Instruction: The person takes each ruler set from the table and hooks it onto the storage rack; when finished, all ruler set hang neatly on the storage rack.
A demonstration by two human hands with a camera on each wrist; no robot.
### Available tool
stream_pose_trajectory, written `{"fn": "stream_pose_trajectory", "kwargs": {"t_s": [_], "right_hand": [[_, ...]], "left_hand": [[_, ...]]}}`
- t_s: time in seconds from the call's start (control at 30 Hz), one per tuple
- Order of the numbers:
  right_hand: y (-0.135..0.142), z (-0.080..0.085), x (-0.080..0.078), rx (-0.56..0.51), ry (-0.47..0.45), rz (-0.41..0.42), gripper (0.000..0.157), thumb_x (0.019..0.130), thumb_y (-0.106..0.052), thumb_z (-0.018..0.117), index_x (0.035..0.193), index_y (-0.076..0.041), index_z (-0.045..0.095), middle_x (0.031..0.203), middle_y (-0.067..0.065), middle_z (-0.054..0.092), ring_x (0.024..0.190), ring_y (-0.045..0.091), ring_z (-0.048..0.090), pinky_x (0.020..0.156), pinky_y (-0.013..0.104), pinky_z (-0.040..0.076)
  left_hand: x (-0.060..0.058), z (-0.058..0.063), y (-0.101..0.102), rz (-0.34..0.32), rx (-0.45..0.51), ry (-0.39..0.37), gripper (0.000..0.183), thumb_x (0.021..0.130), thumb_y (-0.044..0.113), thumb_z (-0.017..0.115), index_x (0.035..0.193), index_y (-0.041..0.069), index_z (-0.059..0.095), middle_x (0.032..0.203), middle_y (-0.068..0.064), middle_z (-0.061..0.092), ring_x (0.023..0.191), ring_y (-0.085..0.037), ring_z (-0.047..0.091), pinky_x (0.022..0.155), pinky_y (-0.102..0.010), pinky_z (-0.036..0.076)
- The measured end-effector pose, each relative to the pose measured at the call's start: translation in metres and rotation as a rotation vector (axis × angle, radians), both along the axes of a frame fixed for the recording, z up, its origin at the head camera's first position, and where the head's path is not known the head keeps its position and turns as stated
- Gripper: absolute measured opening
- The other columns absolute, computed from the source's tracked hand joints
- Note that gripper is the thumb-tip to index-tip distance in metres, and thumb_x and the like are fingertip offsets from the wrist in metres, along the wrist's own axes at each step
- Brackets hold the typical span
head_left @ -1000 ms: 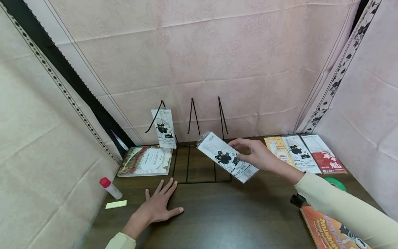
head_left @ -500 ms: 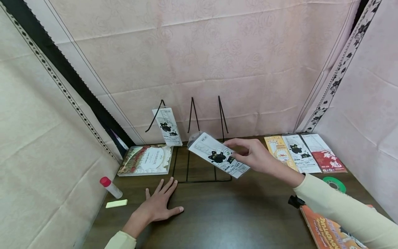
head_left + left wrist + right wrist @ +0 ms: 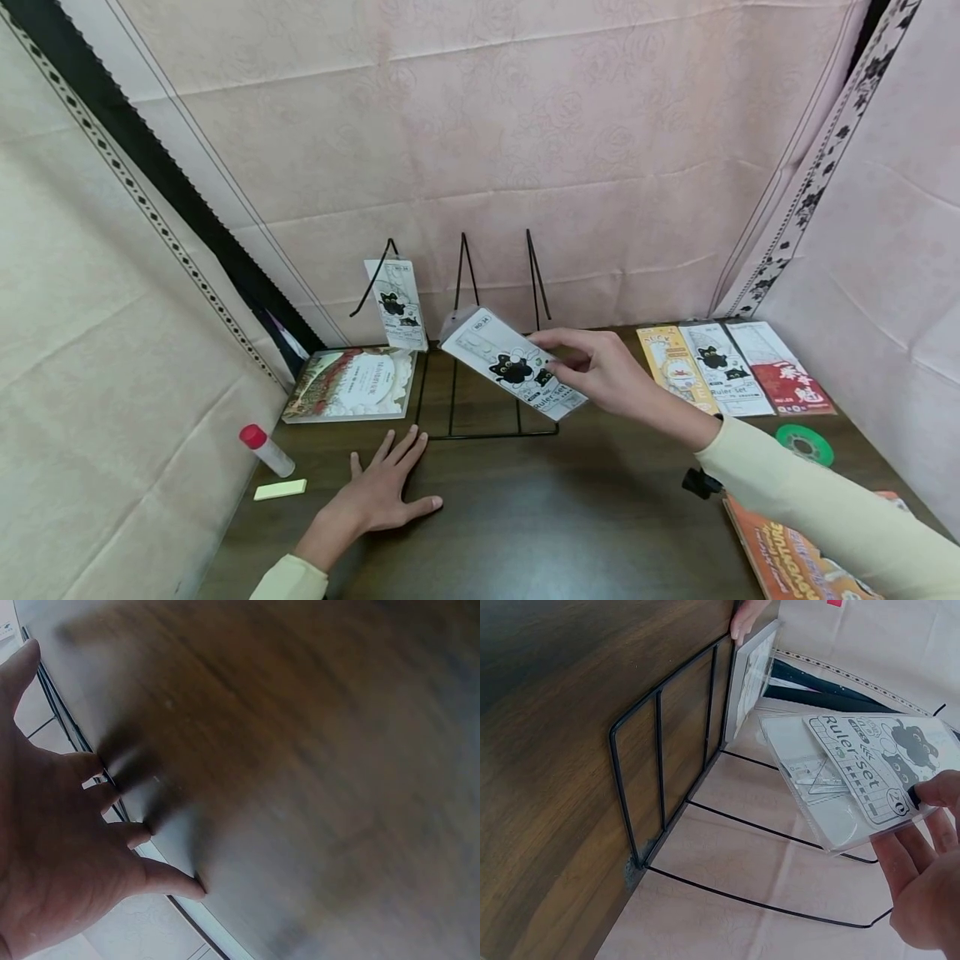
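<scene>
My right hand [image 3: 600, 371] pinches a ruler set packet [image 3: 495, 350], white with black cats, between thumb and fingers. The packet tilts, its clear top flap overlapping the middle hook of a black wire stand [image 3: 495, 437] in the head view. The right wrist view shows the packet's printed card and clear rulers [image 3: 817, 772] inside the plastic. On the stand's left hook hangs a similar ruler set packet [image 3: 397, 304]. My left hand [image 3: 382, 492] lies spread on the table, fingertips at the stand's front left corner; the left wrist view shows its fingertips [image 3: 196, 886] on the wood.
A book [image 3: 348, 383] lies left of the stand. Nearby are a red-capped glue stick [image 3: 267, 451] and a pale green strip [image 3: 280, 490]. At right lie a yellow packet [image 3: 675, 367], a white packet [image 3: 723, 367], a red-white packet [image 3: 783, 371], green tape [image 3: 805, 444] and an orange book [image 3: 787, 550].
My right hand has moved left and slightly away from me, bringing the packet's top to the middle hook. The hanging packet has swung slightly. My left hand stays put.
</scene>
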State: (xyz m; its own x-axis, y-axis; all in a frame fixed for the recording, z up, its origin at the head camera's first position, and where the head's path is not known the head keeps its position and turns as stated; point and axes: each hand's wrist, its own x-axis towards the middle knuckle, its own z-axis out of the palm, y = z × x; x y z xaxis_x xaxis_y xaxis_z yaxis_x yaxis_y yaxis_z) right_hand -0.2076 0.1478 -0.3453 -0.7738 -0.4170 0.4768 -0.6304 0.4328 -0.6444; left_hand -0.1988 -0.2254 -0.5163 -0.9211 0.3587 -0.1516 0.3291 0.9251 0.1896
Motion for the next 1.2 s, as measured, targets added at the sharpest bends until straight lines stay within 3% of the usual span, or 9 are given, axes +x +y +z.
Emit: {"fn": "stream_pose_trajectory", "kwargs": {"t_s": [0.43,0.7,0.93,1.2], "right_hand": [[-0.005,-0.006,-0.008,-0.051,-0.039,-0.014,0.04,0.087,0.004,0.064,0.124,-0.013,0.065,0.122,0.008,0.067,0.085,0.026,0.074,0.07,0.032,0.059],[-0.003,-0.029,-0.033,-0.07,-0.044,-0.044,0.04,0.089,-0.003,0.065,0.122,-0.027,0.065,0.116,-0.001,0.07,0.078,0.017,0.074,0.066,0.028,0.058],[-0.004,-0.037,-0.045,-0.086,-0.047,-0.061,0.043,0.09,-0.007,0.065,0.123,-0.035,0.064,0.116,-0.004,0.07,0.072,0.017,0.073,0.06,0.025,0.057],[-0.008,-0.042,-0.06,-0.109,-0.043,-0.095,0.044,0.089,-0.008,0.066,0.125,-0.033,0.063,0.115,0.0,0.071,0.079,0.015,0.073,0.066,0.024,0.058]], "left_hand": [[0.001,0.005,0.003,-0.003,-0.002,-0.002,0.1,0.075,0.087,0.044,0.155,0.035,0.013,0.164,0.01,0.008,0.152,-0.031,0.008,0.097,-0.084,0.011],[0.003,0.004,0.001,0.002,-0.01,-0.012,0.101,0.074,0.087,0.043,0.155,0.036,0.012,0.164,0.011,0.007,0.152,-0.031,0.007,0.097,-0.084,0.011],[0.004,0.003,0.002,0.0,-0.002,-0.023,0.101,0.074,0.088,0.042,0.155,0.036,0.012,0.164,0.01,0.007,0.152,-0.033,0.007,0.097,-0.084,0.011],[0.002,0.002,0.001,0.0,-0.014,-0.014,0.101,0.074,0.088,0.042,0.155,0.036,0.011,0.164,0.011,0.006,0.152,-0.031,0.007,0.098,-0.083,0.011]]}}
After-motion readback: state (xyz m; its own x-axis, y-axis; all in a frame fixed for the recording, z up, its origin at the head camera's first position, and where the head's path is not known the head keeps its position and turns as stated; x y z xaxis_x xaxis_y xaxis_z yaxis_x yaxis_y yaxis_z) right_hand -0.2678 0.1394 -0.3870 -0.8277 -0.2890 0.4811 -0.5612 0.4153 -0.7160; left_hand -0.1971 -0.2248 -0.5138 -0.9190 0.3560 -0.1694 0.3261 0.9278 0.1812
